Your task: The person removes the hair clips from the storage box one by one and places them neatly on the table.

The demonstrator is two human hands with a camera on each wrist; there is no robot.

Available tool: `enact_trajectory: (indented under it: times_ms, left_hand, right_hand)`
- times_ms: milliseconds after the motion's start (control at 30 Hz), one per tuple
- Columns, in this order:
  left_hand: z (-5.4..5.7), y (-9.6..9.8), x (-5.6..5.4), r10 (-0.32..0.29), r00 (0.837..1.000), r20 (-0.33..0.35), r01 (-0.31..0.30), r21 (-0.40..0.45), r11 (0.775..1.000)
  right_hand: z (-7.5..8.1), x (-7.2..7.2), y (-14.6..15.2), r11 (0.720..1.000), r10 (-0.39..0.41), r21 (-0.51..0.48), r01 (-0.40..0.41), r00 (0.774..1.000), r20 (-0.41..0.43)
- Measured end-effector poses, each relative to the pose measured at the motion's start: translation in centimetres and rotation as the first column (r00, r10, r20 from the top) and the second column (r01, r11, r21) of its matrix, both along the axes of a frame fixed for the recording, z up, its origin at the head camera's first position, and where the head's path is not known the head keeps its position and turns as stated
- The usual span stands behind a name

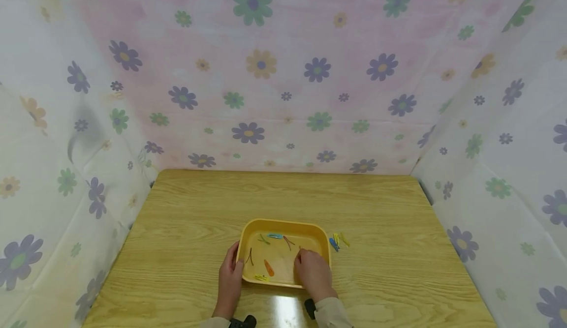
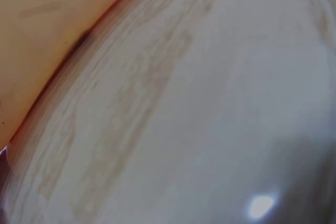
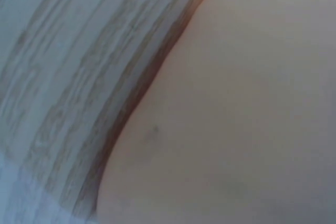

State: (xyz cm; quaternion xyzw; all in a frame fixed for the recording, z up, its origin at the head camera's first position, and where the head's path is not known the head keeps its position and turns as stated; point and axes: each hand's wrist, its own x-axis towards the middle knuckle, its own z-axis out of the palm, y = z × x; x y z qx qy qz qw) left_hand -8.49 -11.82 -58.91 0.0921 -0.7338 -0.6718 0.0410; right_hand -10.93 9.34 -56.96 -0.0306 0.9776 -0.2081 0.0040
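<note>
A yellow tray (image 1: 283, 283) lies on the wooden table, holding several hair clips and thin hairpins. My left hand (image 1: 230, 275) grips its left side, thumb at the rim. Inside are a blue snap clip (image 1: 275, 236), an orange snap clip (image 1: 269, 268), a yellow clip (image 1: 261, 278), a green hairpin (image 1: 264, 240), a red hairpin (image 1: 289, 242) and a brown hairpin (image 1: 250, 257). Over the tray's right part, my right hand (image 1: 314, 271) has its fingers curled in a pinch. The thin brownish tip of a hairpin (image 1: 299, 248) shows at those fingertips; the rest is hidden.
Just right of the tray lie a dark blue clip (image 1: 334, 244), a yellow clip (image 1: 336, 239) and a thin yellow-green piece (image 1: 344, 240). The table (image 1: 390, 210) ends at flower-print curtains (image 1: 283, 136) on the back and both sides.
</note>
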Motion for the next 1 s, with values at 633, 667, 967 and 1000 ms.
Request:
enact_trajectory:
  times_ms: [633, 667, 967, 1000]
  left_hand:
    - [-0.3, 0.0, 0.2, 0.014, 1.0, 0.019, -0.015, 0.007, 1.0]
    - [-0.4, 0.0, 0.2, 0.016, 1.0, 0.013, -0.016, 0.007, 1.0]
    - [-1.2, -0.2, -0.2, 0.006, 1.0, -0.009, -0.006, 0.001, 1.0]
    - [-1.5, -0.2, -0.3, 0.007, 1.0, -0.011, -0.007, 0.003, 1.0]
  right_hand:
    - [-0.8, -0.1, 0.0, 1.0, -0.01, 0.006, 0.01, 1.0, -0.023]
    - [-0.8, -0.1, -0.1, 1.0, -0.014, 0.012, 0.014, 0.999, -0.031]
    - [-0.4, -0.3, 0.0, 1.0, -0.015, -0.017, 0.015, 1.0, -0.011]
    - [-0.3, -0.3, 0.0, 1.0, -0.012, -0.023, 0.012, 1.0, -0.007]
